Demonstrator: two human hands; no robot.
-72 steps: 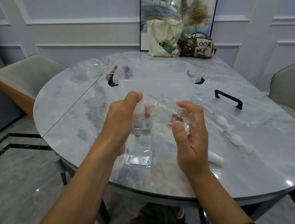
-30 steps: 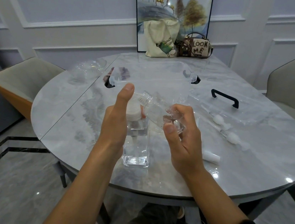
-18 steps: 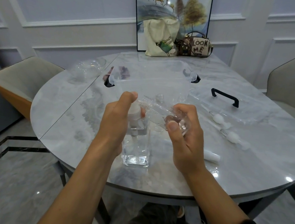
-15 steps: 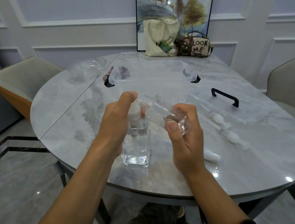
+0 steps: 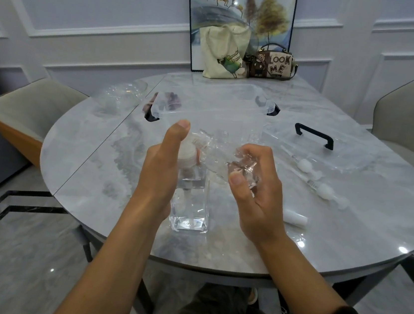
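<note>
Near the front edge of the grey marble table [image 5: 91,158], the left hand [image 5: 158,169] wraps its fingers round the standing square clear pump bottle [image 5: 192,207], thumb upright above its white head. The right hand [image 5: 256,199] pinches a small clear plastic bottle [image 5: 217,162], mouth tilted to the spout, apparently for filling.

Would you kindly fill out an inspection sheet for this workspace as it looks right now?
Surface: grey marble table, seam down its left part.
Job's things: square pump bottle standing upright near the front edge; small clear bottle tilted, mouth toward the pump's nozzle.
Clutter: open clear box, lid with black handle, two spare pumps, white cap, crumpled clear packaging.
Hands: left hand grips the pump bottle, thumb raised over the pump; right hand holds the small clear bottle.
Cables: nothing seen.
Surroundings: tote bag, handbag and framed picture at the far side; chairs on both sides.
</note>
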